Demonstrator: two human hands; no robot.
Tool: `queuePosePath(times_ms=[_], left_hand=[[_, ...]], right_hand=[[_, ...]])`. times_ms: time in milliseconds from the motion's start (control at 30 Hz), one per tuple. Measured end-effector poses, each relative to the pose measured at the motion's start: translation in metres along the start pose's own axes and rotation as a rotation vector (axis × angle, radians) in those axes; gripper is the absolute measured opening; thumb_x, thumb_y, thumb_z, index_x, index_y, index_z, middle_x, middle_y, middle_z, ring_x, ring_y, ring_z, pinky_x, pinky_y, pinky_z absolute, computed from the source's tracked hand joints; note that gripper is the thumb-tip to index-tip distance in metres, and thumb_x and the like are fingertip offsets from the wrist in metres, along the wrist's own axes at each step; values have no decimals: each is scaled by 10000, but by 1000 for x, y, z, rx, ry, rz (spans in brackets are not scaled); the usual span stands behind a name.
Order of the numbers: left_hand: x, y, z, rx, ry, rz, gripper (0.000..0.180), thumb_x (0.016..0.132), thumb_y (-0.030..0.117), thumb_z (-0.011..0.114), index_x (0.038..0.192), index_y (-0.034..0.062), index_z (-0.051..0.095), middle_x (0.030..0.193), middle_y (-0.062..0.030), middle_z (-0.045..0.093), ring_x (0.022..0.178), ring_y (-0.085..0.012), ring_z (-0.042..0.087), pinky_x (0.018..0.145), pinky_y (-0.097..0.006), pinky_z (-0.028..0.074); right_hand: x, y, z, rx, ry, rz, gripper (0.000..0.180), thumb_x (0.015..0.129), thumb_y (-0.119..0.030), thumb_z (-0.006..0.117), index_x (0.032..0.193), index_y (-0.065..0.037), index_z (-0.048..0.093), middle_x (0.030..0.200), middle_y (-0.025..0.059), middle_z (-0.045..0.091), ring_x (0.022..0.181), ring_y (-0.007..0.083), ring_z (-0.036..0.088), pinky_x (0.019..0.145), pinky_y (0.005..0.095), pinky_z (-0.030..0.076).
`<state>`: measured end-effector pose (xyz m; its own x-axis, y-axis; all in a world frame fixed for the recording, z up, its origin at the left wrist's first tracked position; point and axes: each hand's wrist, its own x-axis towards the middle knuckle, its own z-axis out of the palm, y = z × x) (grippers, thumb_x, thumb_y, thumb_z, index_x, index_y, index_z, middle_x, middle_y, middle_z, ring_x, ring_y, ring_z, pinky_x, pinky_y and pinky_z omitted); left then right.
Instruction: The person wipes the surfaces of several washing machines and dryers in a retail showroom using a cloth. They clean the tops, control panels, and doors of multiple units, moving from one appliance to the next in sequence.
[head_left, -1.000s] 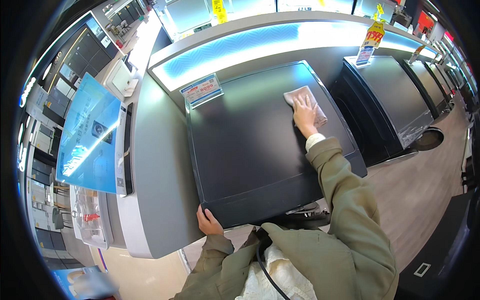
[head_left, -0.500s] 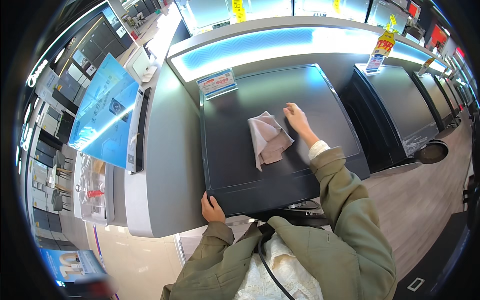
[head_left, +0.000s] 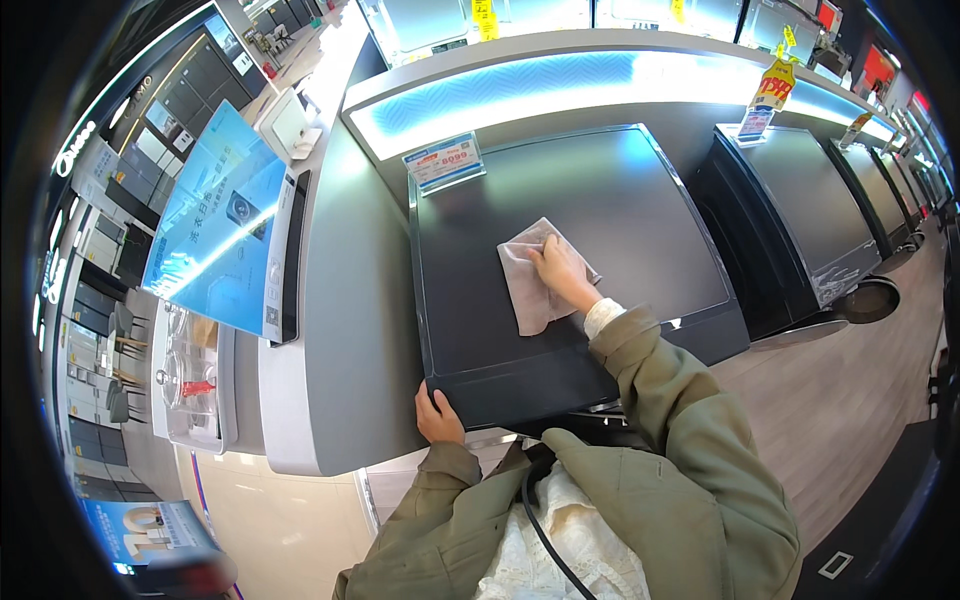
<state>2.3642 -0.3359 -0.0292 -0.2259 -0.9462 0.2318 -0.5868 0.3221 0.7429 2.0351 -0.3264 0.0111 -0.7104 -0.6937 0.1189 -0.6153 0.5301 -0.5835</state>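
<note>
Grey cleaning cloth (head_left: 535,275) lies flat on the dark glossy lid of a top-loading appliance (head_left: 640,200), roughly mid-lid, slightly left of centre. Right hand (head_left: 560,272) rests on the cloth's right half, fingers extended and pressed down on the fabric, palm flat; not a pinch grip. Left hand (head_left: 438,415) sits at the lid's near-left corner, fingers curled over the front edge, thumb on top.

Risks, judged from this frame:
- Cloth held by downward pressure only; on a slick surface it may bunch or slip out from under the palm.
- The free lower flap of the cloth could fold under and leave streaks.
- A blue price card (head_left: 443,160) stands at the lid's far-left corner; a sweep that way could knock it over.
- Person's weight leans across the lid; the lid may flex or shift if not latched. Latch state unknown.

Not readable:
- Fingertips of the left hand hidden below the lid edge.
- Dirt or smears on the lid masked by blue light reflections.
- Neighbouring dark appliance (head_left: 800,215) on the right distorted by the fisheye rim.
- The lid's front panel is cut off by the olive jacket sleeve (head_left: 680,420).
</note>
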Motion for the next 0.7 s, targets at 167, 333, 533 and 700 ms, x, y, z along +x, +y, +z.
queuePosePath(times_ms=[167, 333, 533, 700], left_hand=[[-1, -2, -1, 22, 14, -2, 347, 940, 226, 457, 1185, -10, 526, 1129, -192, 580, 1024, -362, 557, 881, -400, 439], [1, -5, 1, 14, 30, 29, 340, 939, 218, 461, 1184, -8, 527, 1119, -196, 583, 1017, -366, 559, 875, -403, 441], [-2, -6, 1, -5, 37, 19, 336, 934, 213, 469, 1182, -5, 532, 1117, -193, 587, 1015, -364, 563, 874, -402, 443], [-2, -8, 3, 8, 62, 39, 338, 920, 216, 481, 1182, 7, 529, 1086, -177, 586, 980, -359, 565, 836, -411, 453]], right_hand=[[-5, -7, -7, -141, -109, -175, 259, 790, -246, 640, 895, -14, 588, 921, 196, 635, 865, 350, 618, 728, 450, 473], [9, -10, -23, -183, -53, -378, 169, 754, -167, 645, 809, -11, 610, 803, 167, 658, 796, 326, 642, 680, 428, 489], [40, -26, -66, -250, -250, -323, 329, 757, -259, 679, 876, 39, 607, 855, 201, 660, 814, 346, 648, 700, 440, 501], [-10, -10, -28, -71, -292, -156, 545, 698, -279, 729, 1014, 105, 508, 891, 259, 642, 877, 377, 632, 740, 448, 489]])
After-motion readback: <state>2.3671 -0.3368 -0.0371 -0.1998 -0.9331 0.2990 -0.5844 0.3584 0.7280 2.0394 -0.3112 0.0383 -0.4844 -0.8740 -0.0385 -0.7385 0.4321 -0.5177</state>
